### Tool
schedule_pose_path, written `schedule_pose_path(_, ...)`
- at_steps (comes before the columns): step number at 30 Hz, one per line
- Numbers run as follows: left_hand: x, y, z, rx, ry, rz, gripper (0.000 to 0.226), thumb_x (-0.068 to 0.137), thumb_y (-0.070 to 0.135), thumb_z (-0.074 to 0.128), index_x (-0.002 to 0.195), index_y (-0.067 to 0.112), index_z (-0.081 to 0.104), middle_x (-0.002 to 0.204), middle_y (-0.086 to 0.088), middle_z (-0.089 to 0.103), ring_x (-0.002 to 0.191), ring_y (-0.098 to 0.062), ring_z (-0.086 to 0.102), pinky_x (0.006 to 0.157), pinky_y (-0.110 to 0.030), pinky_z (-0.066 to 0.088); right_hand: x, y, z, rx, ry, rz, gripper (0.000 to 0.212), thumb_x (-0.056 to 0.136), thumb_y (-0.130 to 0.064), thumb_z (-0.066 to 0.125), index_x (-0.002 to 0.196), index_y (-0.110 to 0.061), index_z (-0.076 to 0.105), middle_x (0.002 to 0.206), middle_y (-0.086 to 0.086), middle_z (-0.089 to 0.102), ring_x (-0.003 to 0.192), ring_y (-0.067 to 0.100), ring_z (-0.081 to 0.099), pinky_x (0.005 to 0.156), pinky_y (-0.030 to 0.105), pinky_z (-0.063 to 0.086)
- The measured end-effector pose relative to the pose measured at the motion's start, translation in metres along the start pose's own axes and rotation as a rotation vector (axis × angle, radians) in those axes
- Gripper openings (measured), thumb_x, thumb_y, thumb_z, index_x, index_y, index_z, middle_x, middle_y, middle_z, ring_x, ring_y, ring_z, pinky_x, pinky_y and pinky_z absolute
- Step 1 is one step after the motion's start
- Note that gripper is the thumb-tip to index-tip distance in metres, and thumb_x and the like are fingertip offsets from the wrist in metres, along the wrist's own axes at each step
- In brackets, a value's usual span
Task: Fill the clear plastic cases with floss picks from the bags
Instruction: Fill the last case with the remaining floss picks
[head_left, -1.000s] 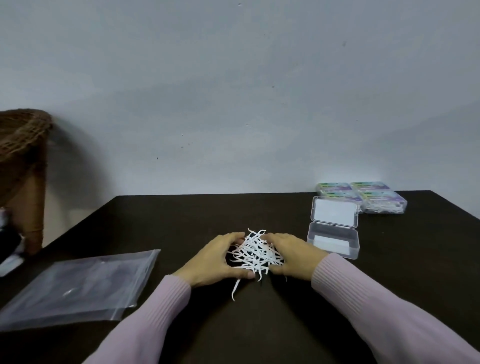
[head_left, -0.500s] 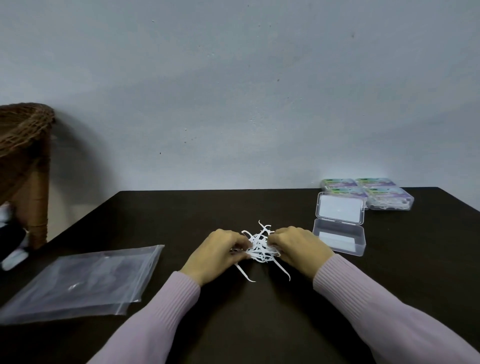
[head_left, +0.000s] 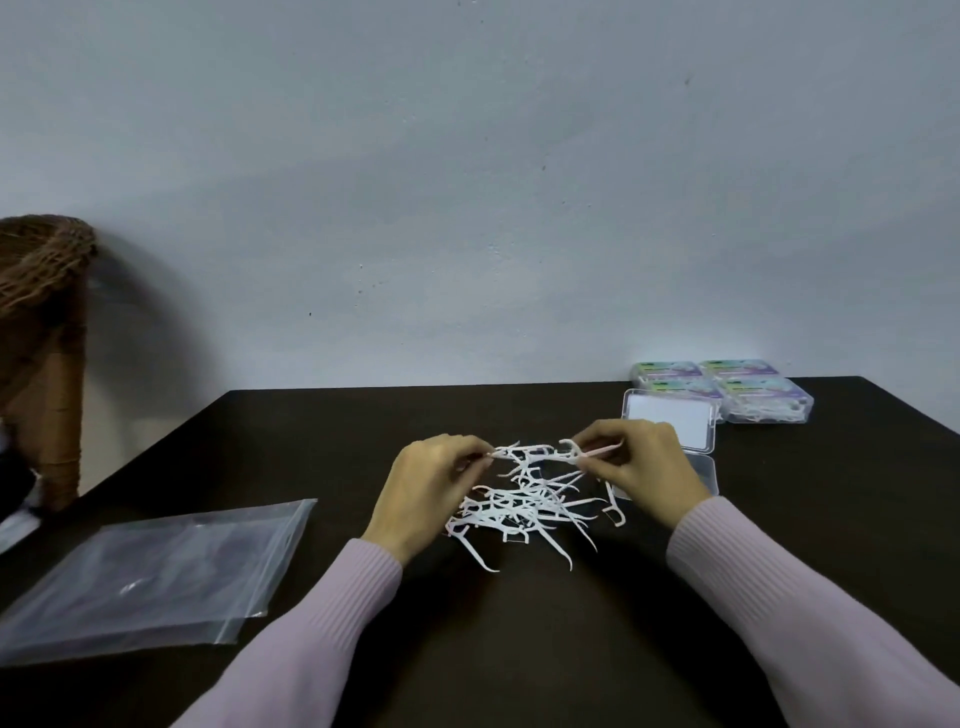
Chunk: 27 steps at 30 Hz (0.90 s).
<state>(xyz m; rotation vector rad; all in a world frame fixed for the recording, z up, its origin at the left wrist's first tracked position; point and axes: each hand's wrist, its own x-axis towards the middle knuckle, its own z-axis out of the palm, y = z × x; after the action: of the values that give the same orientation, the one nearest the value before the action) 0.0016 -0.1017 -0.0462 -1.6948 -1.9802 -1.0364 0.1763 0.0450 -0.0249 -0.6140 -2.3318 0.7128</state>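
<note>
White hooked floss picks tangled between pinching hands.

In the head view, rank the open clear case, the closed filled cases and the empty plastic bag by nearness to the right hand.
1. Open clear case, right behind the right hand.
2. Closed filled cases, far right corner.
3. Empty plastic bag, far left.

Grey wall; dark table; wicker stool.

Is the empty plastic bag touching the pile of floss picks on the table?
Apart. The head view shows bare dark table between the plastic bag on the left and the pile of floss picks in the middle.
</note>
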Motion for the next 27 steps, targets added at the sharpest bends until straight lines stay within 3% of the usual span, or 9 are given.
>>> schedule_pose_path(7,0.026,0.026,0.021,-0.369,0.107,-0.194,0.007,0.083,0.015,0.071,0.089,0.016,0.075,0.08,0.012,0.072,0.076,0.003,0.066,0.071,-0.014,0.052,-0.001,0.019,-0.037,0.255,0.165,0.231,0.021,0.07,-0.006,0.076,0.087,-0.017,0.069,0.079,-0.006,0.066,0.073,-0.003,0.06,0.06,0.003,0.047)
schedule_pose_path(11,0.043,0.046,0.044,-0.487,0.103,-0.228,0.005,0.083,0.013,0.072,0.086,0.015,0.075,0.078,0.01,0.072,0.076,0.0,0.067,0.072,-0.018,0.054,-0.002,0.034,-0.049,0.325,0.294,0.362,0.022,0.071,-0.006,0.075,0.089,-0.017,0.068,0.083,-0.002,0.065,0.076,0.005,0.06,0.065,0.011,0.045)
schedule_pose_path(15,0.057,0.06,0.068,-0.553,0.105,-0.259,0.003,0.082,0.012,0.072,0.085,0.013,0.075,0.076,0.005,0.073,0.073,-0.006,0.069,0.07,-0.022,0.056,-0.003,0.047,-0.057,0.372,0.395,0.494,0.023,0.072,-0.007,0.074,0.093,-0.017,0.069,0.09,0.003,0.067,0.083,0.016,0.064,0.08,0.033,0.054)
schedule_pose_path(20,0.067,0.069,0.087,-0.661,0.12,-0.377,0.005,0.081,0.01,0.073,0.086,0.009,0.074,0.075,-0.002,0.072,0.071,-0.009,0.067,0.066,-0.016,0.053,-0.004,0.058,-0.066,0.404,0.469,0.589,0.029,0.075,-0.008,0.073,0.103,-0.012,0.068,0.095,0.007,0.068,0.073,0.011,0.062,0.059,0.018,0.046)
schedule_pose_path(23,0.07,0.074,0.099,-0.664,0.033,-0.381,0.008,0.08,0.013,0.074,0.086,0.009,0.074,0.076,-0.001,0.073,0.071,-0.006,0.067,0.068,-0.015,0.053,-0.004,0.063,-0.067,0.407,0.472,0.621,0.027,0.074,-0.009,0.074,0.101,-0.013,0.069,0.097,0.007,0.068,0.076,0.013,0.063,0.064,0.019,0.048)
schedule_pose_path(27,0.068,0.078,0.108,-0.617,-0.044,-0.358,0.006,0.08,0.015,0.074,0.085,0.014,0.072,0.071,0.005,0.071,0.068,0.001,0.065,0.065,-0.009,0.048,-0.003,0.062,-0.066,0.475,0.346,0.647,0.019,0.073,-0.006,0.074,0.089,-0.013,0.068,0.093,0.008,0.067,0.074,0.014,0.064,0.066,0.023,0.052)
